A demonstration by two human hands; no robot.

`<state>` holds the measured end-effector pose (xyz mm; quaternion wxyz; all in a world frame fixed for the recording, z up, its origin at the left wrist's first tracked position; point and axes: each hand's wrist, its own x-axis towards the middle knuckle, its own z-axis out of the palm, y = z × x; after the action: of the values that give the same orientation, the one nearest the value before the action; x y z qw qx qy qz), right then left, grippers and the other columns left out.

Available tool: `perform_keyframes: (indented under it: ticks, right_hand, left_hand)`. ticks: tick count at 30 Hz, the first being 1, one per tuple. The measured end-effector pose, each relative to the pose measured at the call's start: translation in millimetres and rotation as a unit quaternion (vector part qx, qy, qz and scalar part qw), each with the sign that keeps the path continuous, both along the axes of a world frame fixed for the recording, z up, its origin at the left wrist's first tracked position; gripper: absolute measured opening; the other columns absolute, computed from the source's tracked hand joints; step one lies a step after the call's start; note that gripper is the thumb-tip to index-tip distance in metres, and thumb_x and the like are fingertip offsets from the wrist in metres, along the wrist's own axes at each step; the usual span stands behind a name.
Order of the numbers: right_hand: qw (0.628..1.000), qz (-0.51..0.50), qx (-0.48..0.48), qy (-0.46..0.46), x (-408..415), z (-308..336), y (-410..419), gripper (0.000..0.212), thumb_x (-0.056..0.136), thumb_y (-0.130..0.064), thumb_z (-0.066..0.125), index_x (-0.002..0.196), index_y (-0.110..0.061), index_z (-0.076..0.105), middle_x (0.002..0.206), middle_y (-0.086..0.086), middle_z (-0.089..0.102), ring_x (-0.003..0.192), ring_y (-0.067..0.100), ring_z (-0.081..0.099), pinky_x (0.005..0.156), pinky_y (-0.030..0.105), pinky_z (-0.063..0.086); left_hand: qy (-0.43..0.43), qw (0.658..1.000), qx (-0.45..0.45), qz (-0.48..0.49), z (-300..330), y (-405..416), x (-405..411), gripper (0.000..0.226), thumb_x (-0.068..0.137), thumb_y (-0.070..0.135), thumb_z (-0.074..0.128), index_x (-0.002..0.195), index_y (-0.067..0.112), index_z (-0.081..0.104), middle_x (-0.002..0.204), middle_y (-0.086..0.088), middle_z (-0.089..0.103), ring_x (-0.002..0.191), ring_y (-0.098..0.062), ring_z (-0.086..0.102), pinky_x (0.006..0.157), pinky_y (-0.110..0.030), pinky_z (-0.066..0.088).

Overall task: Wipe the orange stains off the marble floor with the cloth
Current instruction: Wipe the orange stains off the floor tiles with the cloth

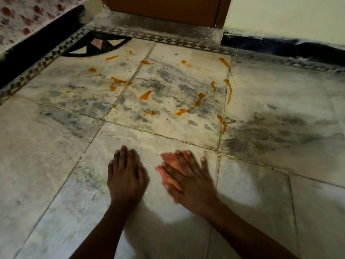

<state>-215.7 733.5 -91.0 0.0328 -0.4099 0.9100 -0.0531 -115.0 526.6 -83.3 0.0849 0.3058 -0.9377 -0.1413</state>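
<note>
Several orange stains (145,95) are spread over the marble floor (261,101) ahead of me, from the left tiles to the seam on the right. A pink-orange cloth (168,161) lies on the floor under my right hand (188,178), which presses on it with fingers spread and looks blurred. My left hand (126,174) rests flat on the bare tile beside it, fingers straight, holding nothing. Both hands are on the near side of the stained area, well short of the closest stain.
A wooden door (164,10) stands at the far end, behind a patterned tile border (168,41). A wall with a black skirting (280,45) runs along the right. On the left, a dark edge lies under a floral fabric (24,19).
</note>
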Motion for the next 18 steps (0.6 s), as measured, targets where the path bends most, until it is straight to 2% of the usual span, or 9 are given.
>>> perform_keyframes:
  ticks: [2,3,5,7,9,11,14,16,18]
  right_hand:
    - [0.999,-0.03,0.008,-0.005,-15.0,-1.9,44.2,0.062,0.099,-0.075,0.031,0.159,-0.062,0.018,0.177,-0.016,0.0,0.164,0.022,-0.001,0.125,0.07,0.003]
    - [0.995,-0.095,0.003,-0.001,-33.9,-4.3,60.8,0.06,0.1,-0.074,0.032,0.158,-0.06,0.024,0.176,-0.016,0.009,0.163,0.023,0.008,0.124,0.071,0.008]
    - [0.951,-0.308,-0.024,-0.011,-76.2,-7.9,65.0,0.064,0.098,-0.072,0.033,0.158,-0.049,0.035,0.173,0.003,0.026,0.159,0.038,0.021,0.123,0.073,0.012]
    - [0.902,-0.428,-0.061,-0.003,-99.2,-14.1,34.5,0.069,0.096,-0.07,0.034,0.159,-0.041,0.041,0.168,0.019,0.034,0.155,0.051,0.026,0.121,0.076,0.014]
    - [0.928,-0.366,-0.064,0.015,-94.2,-9.3,-2.5,0.067,0.097,-0.069,0.035,0.159,-0.045,0.039,0.171,0.015,0.03,0.156,0.053,0.022,0.122,0.075,0.012]
    - [0.977,-0.211,-0.018,0.013,-66.2,-6.4,-10.4,0.066,0.099,-0.07,0.028,0.162,-0.053,0.023,0.177,0.005,0.015,0.162,0.043,0.008,0.125,0.071,0.005]
    - [0.996,-0.084,0.034,0.001,-29.4,2.0,36.6,0.064,0.099,-0.076,0.023,0.16,-0.061,0.015,0.178,-0.006,0.005,0.164,0.029,0.002,0.125,0.07,0.006]
    - [0.988,-0.152,0.039,-0.006,-48.5,0.8,70.7,0.067,0.095,-0.08,0.024,0.159,-0.061,0.017,0.177,-0.006,0.012,0.163,0.03,0.011,0.124,0.071,0.009]
    - [0.949,-0.315,0.013,-0.01,-94.7,-0.1,72.8,0.074,0.092,-0.078,0.023,0.161,-0.051,0.021,0.173,0.012,0.024,0.158,0.044,0.023,0.122,0.072,0.014]
  left_hand:
    - [0.003,1.0,0.003,0.001,-1.6,1.1,0.0,0.071,0.102,0.047,0.028,0.16,0.009,0.04,0.17,-0.019,0.032,0.158,-0.039,0.029,0.125,-0.058,0.027]
    - [0.001,1.0,0.004,-0.002,-2.4,2.0,0.1,0.071,0.103,0.047,0.027,0.161,0.008,0.039,0.171,-0.019,0.031,0.159,-0.039,0.028,0.126,-0.058,0.026]
    - [-0.002,1.0,0.001,-0.007,-7.8,1.4,-0.8,0.071,0.103,0.046,0.028,0.162,0.007,0.036,0.171,-0.02,0.028,0.16,-0.039,0.025,0.127,-0.058,0.024]
    - [-0.006,1.0,0.001,-0.012,-10.1,-0.6,-2.7,0.071,0.102,0.043,0.031,0.161,0.005,0.036,0.171,-0.022,0.028,0.159,-0.041,0.024,0.127,-0.059,0.023]
    - [0.001,1.0,0.011,-0.011,-9.1,-2.9,-6.1,0.071,0.101,0.042,0.032,0.161,0.004,0.036,0.17,-0.023,0.029,0.159,-0.042,0.024,0.127,-0.06,0.023]
    - [0.005,0.999,0.02,-0.04,-8.0,-7.4,-12.8,0.072,0.1,0.043,0.031,0.162,0.006,0.035,0.171,-0.022,0.029,0.159,-0.041,0.025,0.127,-0.059,0.024]
    - [0.006,0.994,0.021,-0.11,-6.3,-16.8,-33.7,0.073,0.101,0.045,0.027,0.164,0.009,0.031,0.173,-0.017,0.027,0.16,-0.036,0.026,0.128,-0.057,0.024]
    - [-0.001,0.993,0.026,-0.116,-5.5,-19.8,-47.3,0.073,0.101,0.046,0.026,0.164,0.009,0.031,0.173,-0.016,0.027,0.16,-0.035,0.026,0.129,-0.056,0.024]
    - [0.013,0.995,0.02,-0.098,-8.7,-14.4,-54.0,0.07,0.103,0.044,0.029,0.162,0.007,0.035,0.171,-0.018,0.031,0.158,-0.035,0.029,0.128,-0.057,0.025]
